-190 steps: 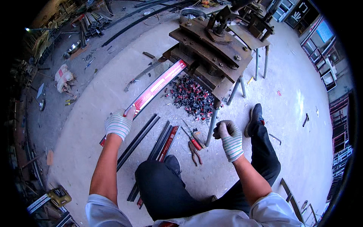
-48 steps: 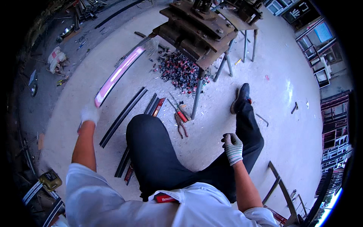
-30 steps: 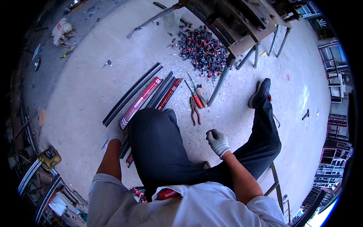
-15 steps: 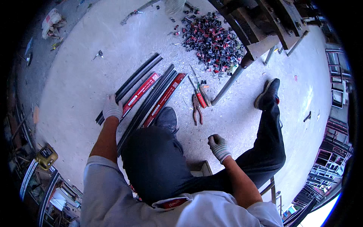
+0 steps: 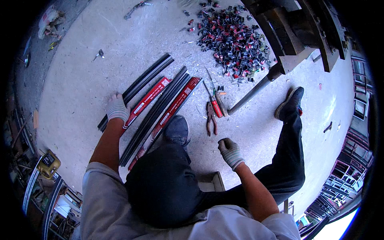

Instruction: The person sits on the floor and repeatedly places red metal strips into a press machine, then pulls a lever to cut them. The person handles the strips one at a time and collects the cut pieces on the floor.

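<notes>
My left hand [image 5: 117, 109], in a white striped glove, is closed over the leftmost black strips [image 5: 149, 74] near their lower end. Beside these lie a red-faced strip [image 5: 146, 101], more black strips [image 5: 154, 116] and a second red-faced strip [image 5: 176, 104], all slanting across the floor. My right hand [image 5: 231, 153], gloved with a dark palm side, makes a fist in the air near my right leg; anything inside it is hidden. Ahead of that fist lie pliers [image 5: 211, 119], a red-handled screwdriver [image 5: 216, 107] and another slim tool with a worn handle [image 5: 221, 103].
A heap of small black and red cut pieces [image 5: 236, 42] spreads over the far floor. At the upper right stands a dark metal frame [image 5: 288, 32] with a grey leg [image 5: 252, 93]. A yellow tape measure [image 5: 49, 164] sits at the left; framed panels [image 5: 344, 176] line the right.
My left hand has stayed on the black strips and shifted slightly. The nearer black and red strips now show more of their lower ends beside my knee. My right fist has barely moved.
</notes>
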### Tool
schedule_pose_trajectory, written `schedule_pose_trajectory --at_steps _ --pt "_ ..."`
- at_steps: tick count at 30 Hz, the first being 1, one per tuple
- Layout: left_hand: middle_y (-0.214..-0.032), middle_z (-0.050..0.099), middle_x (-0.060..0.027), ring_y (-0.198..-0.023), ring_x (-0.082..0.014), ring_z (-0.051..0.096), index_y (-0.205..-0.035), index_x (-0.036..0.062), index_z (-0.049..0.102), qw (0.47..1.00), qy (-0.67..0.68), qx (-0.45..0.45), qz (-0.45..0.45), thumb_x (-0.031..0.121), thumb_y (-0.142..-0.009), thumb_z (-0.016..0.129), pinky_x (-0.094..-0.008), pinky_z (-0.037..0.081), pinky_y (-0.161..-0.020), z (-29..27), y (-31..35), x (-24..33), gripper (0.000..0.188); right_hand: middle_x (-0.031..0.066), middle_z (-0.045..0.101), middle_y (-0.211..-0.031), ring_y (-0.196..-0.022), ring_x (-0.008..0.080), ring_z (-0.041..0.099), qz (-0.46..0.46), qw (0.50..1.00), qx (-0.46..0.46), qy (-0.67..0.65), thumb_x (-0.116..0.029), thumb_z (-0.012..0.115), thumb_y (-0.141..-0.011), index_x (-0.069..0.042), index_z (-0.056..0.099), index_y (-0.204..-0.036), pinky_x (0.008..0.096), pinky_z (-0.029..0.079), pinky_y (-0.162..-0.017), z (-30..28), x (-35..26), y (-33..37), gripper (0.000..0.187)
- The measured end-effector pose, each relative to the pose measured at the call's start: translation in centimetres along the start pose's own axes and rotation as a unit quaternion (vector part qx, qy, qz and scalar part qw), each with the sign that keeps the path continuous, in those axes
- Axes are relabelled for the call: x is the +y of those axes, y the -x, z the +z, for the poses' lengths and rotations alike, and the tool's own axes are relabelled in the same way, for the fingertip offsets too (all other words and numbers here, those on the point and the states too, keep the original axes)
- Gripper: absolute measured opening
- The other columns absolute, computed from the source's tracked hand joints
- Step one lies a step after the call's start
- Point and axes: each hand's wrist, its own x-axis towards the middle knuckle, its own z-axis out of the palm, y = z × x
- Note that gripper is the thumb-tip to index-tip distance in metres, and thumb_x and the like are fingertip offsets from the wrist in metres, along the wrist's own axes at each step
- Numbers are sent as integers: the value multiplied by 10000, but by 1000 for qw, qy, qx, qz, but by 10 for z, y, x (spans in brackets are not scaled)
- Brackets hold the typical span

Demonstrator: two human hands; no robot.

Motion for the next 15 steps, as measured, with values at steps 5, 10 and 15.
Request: schedule_pose_trajectory --at_steps 5,10,15 --pt "-1257 553 -255 -1128 -423 585 -1345 14 482 999 10 50 18 212 -850 668 -488 487 -995 20 -10 -16 564 230 661 -795 -694 316 666 -50 997 1 60 -232 584 -979 -14 645 -997 392 520 -668 2 -13 -20 227" --pt "-1165 607 -261 -1051 -426 617 -1246 -4 546 992 81 89 25 197 -842 651 -505 512 -913 -1 -4 -15 463 243 672 -815 -711 354 687 -81 993 17 87 -242 595 -973 -29 654 -1008 401 527 -670 -3 -43 -24 223" --pt "-1041 648 -231 -945 -375 643 -1176 -12 587 957 235 168 11 180 -876 614 -452 520 -850 -36 9 -20 357 140 670 -813 -745 193 627 -134 988 12 79 -182 590 -990 1 653 -1009 334 515 -693 1 -95 -27 195"
